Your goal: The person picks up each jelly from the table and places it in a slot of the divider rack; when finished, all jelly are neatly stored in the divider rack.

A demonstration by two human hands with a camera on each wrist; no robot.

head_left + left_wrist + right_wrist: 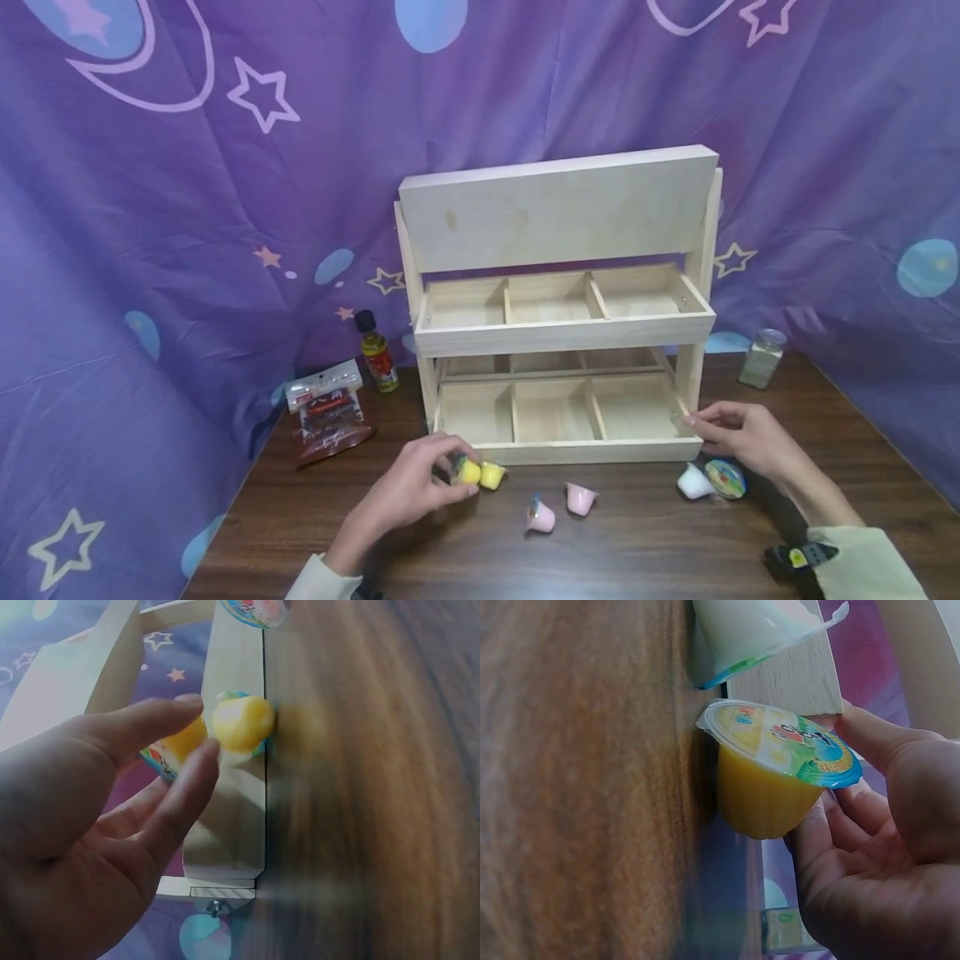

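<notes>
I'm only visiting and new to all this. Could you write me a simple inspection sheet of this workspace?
Surface: dark brown wood-grain tabletop.
Job's things: pale wooden rack with divided trays; small lidded plastic cups in front: first yellow cup, second yellow cup, first pink cup, second pink cup, white cup, and a third yellow cup with a patterned lid.
Clutter: reddish-brown plastic packet and black-capped yellow bottle left of the rack; clear jar right of it.
Grips: left hand pinches the first yellow cup; right hand touches the rack's lower right end, whether gripping is unclear.
Cables: nothing seen.
Surroundings: purple star-patterned cloth behind.
</notes>
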